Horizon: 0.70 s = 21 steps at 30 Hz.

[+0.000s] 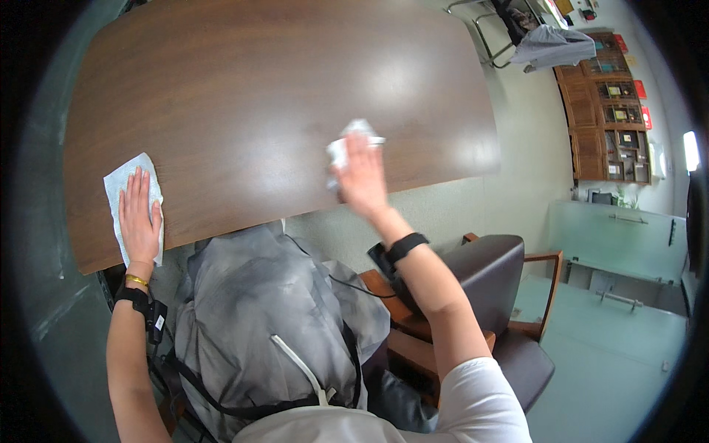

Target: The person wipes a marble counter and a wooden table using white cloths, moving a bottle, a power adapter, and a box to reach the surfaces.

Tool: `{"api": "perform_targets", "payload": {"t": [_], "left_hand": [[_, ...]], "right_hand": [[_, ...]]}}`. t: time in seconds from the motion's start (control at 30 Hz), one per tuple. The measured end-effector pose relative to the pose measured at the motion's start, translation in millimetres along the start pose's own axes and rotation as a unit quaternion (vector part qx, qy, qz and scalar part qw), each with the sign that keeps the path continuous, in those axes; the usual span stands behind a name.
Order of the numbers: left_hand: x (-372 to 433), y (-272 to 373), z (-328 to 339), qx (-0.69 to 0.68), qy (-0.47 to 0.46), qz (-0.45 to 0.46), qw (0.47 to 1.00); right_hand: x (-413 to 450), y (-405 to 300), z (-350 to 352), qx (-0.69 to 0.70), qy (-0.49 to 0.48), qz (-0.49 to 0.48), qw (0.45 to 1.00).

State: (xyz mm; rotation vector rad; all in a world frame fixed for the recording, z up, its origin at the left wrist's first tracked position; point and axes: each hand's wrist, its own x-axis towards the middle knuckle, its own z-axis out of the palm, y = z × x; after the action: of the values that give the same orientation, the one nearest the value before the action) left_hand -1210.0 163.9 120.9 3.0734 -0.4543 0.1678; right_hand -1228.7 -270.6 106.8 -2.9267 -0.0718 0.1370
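Observation:
My left hand lies flat, palm down, on a white paper towel near the left end of a brown wooden table. The towel is spread out, and its lower edge hangs over the table's near edge. Farther right, my right hand presses a bunched white wipe against the tabletop. Part of that wipe shows past the fingertips and beside the thumb; the rest is under the hand. This hand and its wipe are slightly blurred.
Dark leather chairs with wooden arms stand at right, below the table edge. A metal-framed chair with grey cloth is at the far right corner. Beyond are a wooden cabinet and frosted glass panels. A black cable crosses my lap.

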Motion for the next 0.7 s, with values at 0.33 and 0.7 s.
{"api": "perform_targets", "payload": {"t": [0.33,0.7], "left_hand": [[3.8,5.2,-5.2,0.005,-0.008,0.010,1.000],[-0.2,1.2,-7.1,0.022,-0.038,0.000,0.999]], "right_hand": [[8.2,93.1,-22.7,-0.030,-0.008,-0.017,0.999],[20.1,212.2,-14.0,-0.050,0.026,0.320,0.946]]}}
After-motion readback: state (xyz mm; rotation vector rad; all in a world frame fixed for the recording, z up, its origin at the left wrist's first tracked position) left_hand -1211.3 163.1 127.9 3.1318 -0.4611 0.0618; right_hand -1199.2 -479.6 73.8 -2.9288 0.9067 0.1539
